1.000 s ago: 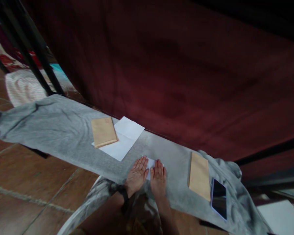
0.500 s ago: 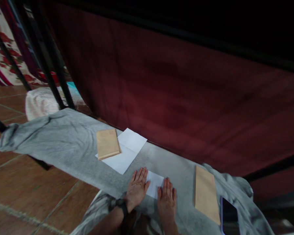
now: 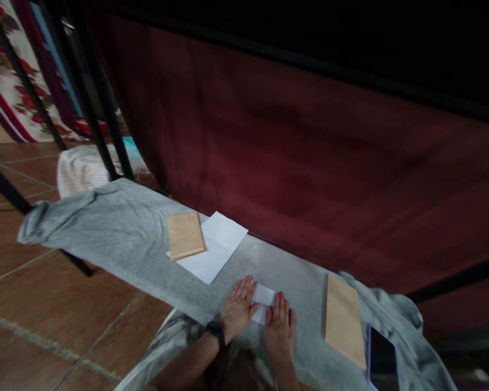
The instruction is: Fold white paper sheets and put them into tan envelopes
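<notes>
Both hands lie flat on a small folded white paper point(image 3: 263, 296) on the grey cloth. My left hand point(image 3: 237, 308), with a dark band at the wrist, covers the paper's left side, fingers stretched out. On the right side rests my right hand point(image 3: 280, 328), its fingers straight and pointing away. Farther off to the left, a brown envelope stack point(image 3: 185, 235) sits partly on a larger creased white sheet point(image 3: 224, 239). Right of my hands is another brown envelope stack point(image 3: 344, 320).
A phone point(image 3: 382, 358) lies at the right beside bunched cloth. The grey cloth point(image 3: 122, 228) covers a narrow surface, backed by a dark red hanging fabric point(image 3: 289, 152). Black bars point(image 3: 93, 103) stand at the left, above a tiled floor point(image 3: 98, 326).
The view has shifted slightly. My hands are a little closer together, covering more of the small paper. The envelopes and large sheet look undisturbed.
</notes>
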Available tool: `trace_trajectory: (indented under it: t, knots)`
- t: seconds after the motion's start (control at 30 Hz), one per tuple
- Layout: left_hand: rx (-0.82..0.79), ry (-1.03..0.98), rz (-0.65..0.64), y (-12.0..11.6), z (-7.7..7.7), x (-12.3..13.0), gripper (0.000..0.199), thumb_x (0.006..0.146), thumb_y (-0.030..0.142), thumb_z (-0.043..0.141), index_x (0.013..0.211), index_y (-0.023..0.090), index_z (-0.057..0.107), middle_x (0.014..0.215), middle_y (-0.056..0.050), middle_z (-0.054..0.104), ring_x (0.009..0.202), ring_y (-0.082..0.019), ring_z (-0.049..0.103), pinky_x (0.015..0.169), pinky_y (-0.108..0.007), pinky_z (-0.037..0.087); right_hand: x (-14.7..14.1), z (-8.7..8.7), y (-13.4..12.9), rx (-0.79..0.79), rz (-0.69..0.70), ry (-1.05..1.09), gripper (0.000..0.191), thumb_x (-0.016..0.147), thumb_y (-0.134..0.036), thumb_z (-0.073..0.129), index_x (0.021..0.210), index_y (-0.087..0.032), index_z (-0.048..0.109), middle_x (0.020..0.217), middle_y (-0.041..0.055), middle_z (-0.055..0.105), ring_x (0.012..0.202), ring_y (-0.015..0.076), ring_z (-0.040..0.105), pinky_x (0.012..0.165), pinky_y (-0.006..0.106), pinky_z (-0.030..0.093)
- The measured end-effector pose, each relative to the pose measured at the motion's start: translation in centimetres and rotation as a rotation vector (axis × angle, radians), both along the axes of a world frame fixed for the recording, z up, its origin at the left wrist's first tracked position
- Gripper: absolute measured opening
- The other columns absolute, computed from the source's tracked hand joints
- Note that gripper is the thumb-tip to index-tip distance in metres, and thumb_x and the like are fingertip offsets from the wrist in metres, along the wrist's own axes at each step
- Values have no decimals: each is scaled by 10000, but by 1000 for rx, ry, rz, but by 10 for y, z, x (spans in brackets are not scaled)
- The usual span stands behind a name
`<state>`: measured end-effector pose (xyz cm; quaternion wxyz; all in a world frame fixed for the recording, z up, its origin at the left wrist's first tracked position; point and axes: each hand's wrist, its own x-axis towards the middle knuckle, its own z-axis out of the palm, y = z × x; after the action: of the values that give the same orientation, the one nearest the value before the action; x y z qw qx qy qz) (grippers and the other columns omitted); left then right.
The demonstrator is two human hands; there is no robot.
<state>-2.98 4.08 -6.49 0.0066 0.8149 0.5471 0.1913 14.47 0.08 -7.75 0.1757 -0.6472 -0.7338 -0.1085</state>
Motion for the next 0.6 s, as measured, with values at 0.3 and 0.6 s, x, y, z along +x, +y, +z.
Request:
trace_trajectory:
  t: [0.3, 0.6]
  knots:
    - [35, 9, -59, -6, 15, -36, 678, 983, 597, 422, 1461, 119, 485, 1535, -173, 459, 1433, -284, 417, 1185, -473, 314, 4, 3, 1, 38, -29, 211, 530, 1023, -359, 318, 1461, -101, 468, 1510, 189, 483, 1404, 284, 434, 1149, 516, 319]
    - [-10, 111, -279, -7, 21, -37, 451, 994, 421, 517, 1353, 155, 576, 1457, -151, 558, 1367, -253, 500, 1157, -439, 345, 4, 13, -2, 30, -43, 350, 494, 990, -204, 279, 1424, -122, 501, 1420, 142, 578, 1319, 235, 498, 1149, 469, 324]
